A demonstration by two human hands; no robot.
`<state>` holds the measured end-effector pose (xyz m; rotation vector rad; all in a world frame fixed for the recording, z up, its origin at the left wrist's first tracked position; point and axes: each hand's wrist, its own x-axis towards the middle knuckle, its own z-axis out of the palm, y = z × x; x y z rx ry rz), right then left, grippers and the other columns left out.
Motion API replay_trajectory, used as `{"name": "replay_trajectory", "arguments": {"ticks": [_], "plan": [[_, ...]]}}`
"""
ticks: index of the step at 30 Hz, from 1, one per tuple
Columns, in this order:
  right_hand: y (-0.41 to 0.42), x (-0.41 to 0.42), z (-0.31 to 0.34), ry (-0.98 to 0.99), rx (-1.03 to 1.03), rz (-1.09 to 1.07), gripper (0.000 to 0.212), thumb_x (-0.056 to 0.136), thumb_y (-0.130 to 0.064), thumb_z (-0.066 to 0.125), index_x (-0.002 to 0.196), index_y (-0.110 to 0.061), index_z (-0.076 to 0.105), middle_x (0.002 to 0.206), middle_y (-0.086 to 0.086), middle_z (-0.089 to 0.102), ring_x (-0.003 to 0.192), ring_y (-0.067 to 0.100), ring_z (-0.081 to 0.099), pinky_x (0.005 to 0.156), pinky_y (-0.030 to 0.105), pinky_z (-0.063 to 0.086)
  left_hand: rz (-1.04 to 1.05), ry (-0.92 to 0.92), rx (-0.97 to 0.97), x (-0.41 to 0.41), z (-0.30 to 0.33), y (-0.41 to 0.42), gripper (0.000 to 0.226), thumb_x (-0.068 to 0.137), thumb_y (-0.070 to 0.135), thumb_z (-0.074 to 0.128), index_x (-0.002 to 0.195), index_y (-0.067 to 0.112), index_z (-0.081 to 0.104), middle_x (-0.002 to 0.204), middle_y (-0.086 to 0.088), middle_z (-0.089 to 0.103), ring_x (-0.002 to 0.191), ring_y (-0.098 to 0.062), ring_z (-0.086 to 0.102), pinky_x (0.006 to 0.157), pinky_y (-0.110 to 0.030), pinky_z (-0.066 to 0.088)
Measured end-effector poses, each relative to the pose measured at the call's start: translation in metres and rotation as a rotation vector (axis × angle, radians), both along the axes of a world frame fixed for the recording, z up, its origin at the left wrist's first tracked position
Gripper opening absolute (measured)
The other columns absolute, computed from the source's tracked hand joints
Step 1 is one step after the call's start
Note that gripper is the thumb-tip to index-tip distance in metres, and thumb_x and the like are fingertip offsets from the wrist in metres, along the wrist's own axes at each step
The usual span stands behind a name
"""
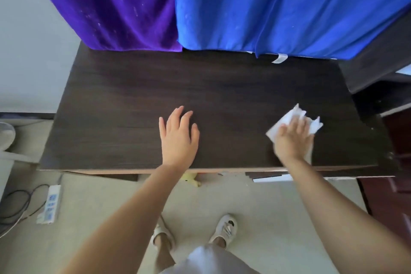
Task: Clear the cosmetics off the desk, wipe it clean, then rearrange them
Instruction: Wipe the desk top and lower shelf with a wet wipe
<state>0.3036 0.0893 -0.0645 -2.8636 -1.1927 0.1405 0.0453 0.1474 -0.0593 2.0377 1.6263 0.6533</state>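
The dark wooden desk (124, 100) carries no cosmetics in this view. My left hand (179, 138) lies flat on the desk near its front middle, fingers spread, holding nothing. My right hand (293, 140) presses flat on a crumpled white tissue (291, 118) at the desk's front right. The tissue sticks out beyond my fingers toward the back and right. My right hand looks slightly blurred.
A purple cloth (111, 6) and a blue cloth (278, 6) hang over the desk's back edge. A white power strip (50, 203) with a black cable lies on the floor at left. Dark furniture (382, 87) stands at right. My feet in white sandals (224, 229) are below the desk.
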Motion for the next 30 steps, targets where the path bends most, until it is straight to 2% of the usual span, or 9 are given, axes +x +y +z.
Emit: {"name": "replay_trajectory", "arguments": {"ticks": [4,8,10,14,17,20,23,27,30], "plan": [[0.002,-0.09,-0.017,-0.016,0.169,0.642,0.052,0.089,-0.026,0.029,0.134,-0.005,0.043,0.138,0.016,0.049,0.135,0.03,0.029,0.106,0.048,0.025,0.1,0.129,0.039,0.019,-0.008,-0.001,0.037,0.093,0.022,0.039,0.123,0.007,0.054,0.137,-0.011,0.047,0.131,-0.026,0.037,0.114,-0.047,0.01],[-0.011,-0.074,-0.012,0.065,0.035,1.236,0.052,0.094,-0.032,0.026,0.143,-0.016,0.029,0.151,0.002,0.033,0.14,0.018,0.029,0.111,0.039,0.014,0.128,0.19,0.045,0.023,-0.008,-0.002,0.033,0.093,0.015,0.045,0.124,0.005,0.052,0.139,-0.011,0.045,0.132,-0.027,0.035,0.114,-0.045,0.01],[-0.008,-0.006,-0.013,0.052,0.029,1.169,0.051,0.096,-0.033,0.02,0.144,-0.017,0.026,0.151,0.005,0.033,0.14,0.021,0.029,0.11,0.041,0.013,0.126,0.227,0.054,0.025,-0.007,-0.001,0.033,0.093,0.015,0.046,0.123,0.005,0.052,0.138,-0.012,0.044,0.131,-0.029,0.035,0.113,-0.047,0.01],[-0.007,0.131,-0.012,0.037,0.052,0.448,0.068,0.089,-0.042,0.003,0.144,-0.009,0.025,0.152,0.016,0.028,0.142,0.029,0.021,0.112,0.051,0.02,0.11,0.285,0.061,0.028,-0.01,0.0,0.036,0.091,0.02,0.044,0.121,0.004,0.051,0.137,-0.014,0.044,0.13,-0.031,0.035,0.112,-0.05,0.013],[0.003,0.137,-0.009,0.023,0.012,0.13,0.056,0.095,-0.033,0.013,0.147,-0.011,0.017,0.155,0.015,0.017,0.145,0.028,0.01,0.114,0.05,0.016,0.115,0.293,0.047,0.028,-0.011,0.001,0.034,0.091,0.017,0.049,0.122,0.004,0.05,0.138,-0.014,0.043,0.131,-0.03,0.034,0.112,-0.049,0.012],[0.004,0.087,-0.006,0.098,0.037,0.302,0.058,0.093,-0.034,0.009,0.147,-0.016,0.02,0.156,0.011,0.015,0.145,0.026,0.009,0.115,0.047,0.015,0.11,0.286,0.047,0.027,-0.01,-0.001,0.033,0.091,0.016,0.05,0.122,0.003,0.051,0.138,-0.014,0.043,0.131,-0.031,0.034,0.112,-0.049,0.012],[-0.008,0.044,0.005,0.401,0.053,0.616,0.06,0.092,-0.037,0.008,0.144,-0.018,0.029,0.154,0.006,0.025,0.144,0.022,0.018,0.114,0.041,0.016,0.105,0.291,0.028,0.026,-0.008,-0.003,0.034,0.091,0.015,0.049,0.123,0.003,0.05,0.139,-0.014,0.043,0.132,-0.03,0.033,0.113,-0.049,0.013],[-0.024,0.046,0.054,0.895,0.212,0.293,0.038,0.099,-0.031,0.026,0.125,-0.018,0.052,0.12,0.0,0.061,0.11,0.019,0.055,0.086,0.031,0.042,0.123,0.363,-0.072,0.039,0.006,-0.003,0.037,0.09,0.014,0.047,0.126,0.005,0.048,0.143,-0.016,0.036,0.135,-0.03,0.025,0.11,-0.057,0.006],[-0.051,0.081,0.091,0.851,0.315,0.087,0.035,0.1,-0.028,0.028,0.118,-0.013,0.054,0.109,0.003,0.059,0.095,0.015,0.051,0.073,0.028,0.037,0.013,0.405,-0.094,0.082,0.027,-0.007,0.039,0.089,0.015,0.045,0.128,0.01,0.046,0.146,-0.014,0.03,0.138,-0.028,0.017,0.109,-0.058,0.002]]}}
